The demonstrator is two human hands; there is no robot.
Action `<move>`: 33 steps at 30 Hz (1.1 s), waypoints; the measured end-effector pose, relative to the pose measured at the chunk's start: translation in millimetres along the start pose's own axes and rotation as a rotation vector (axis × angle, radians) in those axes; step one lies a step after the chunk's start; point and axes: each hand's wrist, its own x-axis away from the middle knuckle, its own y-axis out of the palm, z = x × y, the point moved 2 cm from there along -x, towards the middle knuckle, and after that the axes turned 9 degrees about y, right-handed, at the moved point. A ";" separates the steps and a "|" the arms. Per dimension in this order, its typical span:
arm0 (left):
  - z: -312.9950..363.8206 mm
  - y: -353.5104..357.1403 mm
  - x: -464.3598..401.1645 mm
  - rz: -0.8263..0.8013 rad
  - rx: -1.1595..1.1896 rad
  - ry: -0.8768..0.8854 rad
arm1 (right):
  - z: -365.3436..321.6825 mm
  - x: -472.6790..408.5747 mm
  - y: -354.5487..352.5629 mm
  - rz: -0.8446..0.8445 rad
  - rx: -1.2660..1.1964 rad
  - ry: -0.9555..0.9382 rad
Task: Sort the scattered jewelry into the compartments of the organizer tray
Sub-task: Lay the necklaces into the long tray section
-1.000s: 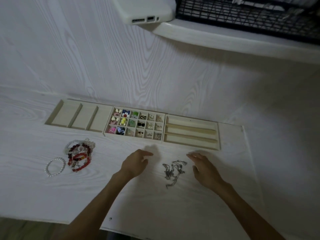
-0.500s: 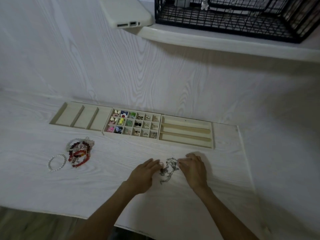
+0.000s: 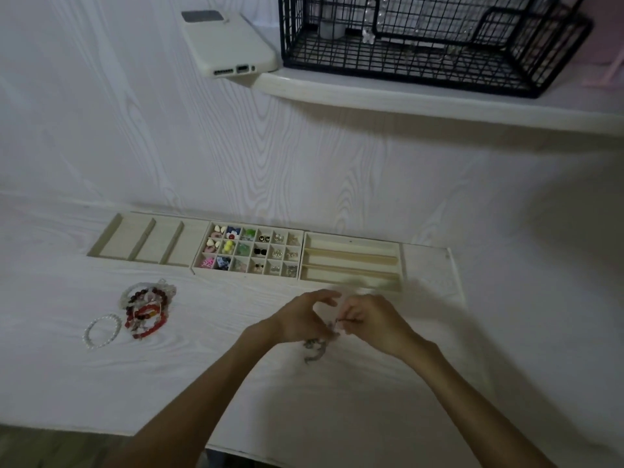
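Desk (image 3: 101,383) and back wall (image 3: 135,130) are both finished in white woodgrain; lighting is dim. A white shelf (image 3: 439,103) is mounted on the wall above the desk's far right, with a black wire basket (image 3: 422,59) and a white-cased phone (image 3: 229,45) overhanging its left end. Darker floor (image 3: 50,447) is seen past the desk's near-left edge.

Head-worn view — forward, down, near table (image 3: 67,383)

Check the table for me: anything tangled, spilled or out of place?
Yes: the silver chains are one knotted clump, which both hands are picking at. The beaded bracelets lie heaped and overlapping left of them, outside the organizer tray. Nothing looks spilled.
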 end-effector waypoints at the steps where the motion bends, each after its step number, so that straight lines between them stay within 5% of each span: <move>1: 8.0 -0.9 -3.3 -0.030 -0.019 0.031 | -7.3 4.6 -11.0 -0.022 -0.016 -0.023; 11: 38.4 -8.8 -15.4 -0.019 0.019 0.141 | -31.8 42.0 -95.4 0.069 0.087 -0.107; 33: 20.9 -97.8 -21.2 0.115 -0.027 0.034 | -8.7 44.9 -166.0 0.432 -0.066 -0.083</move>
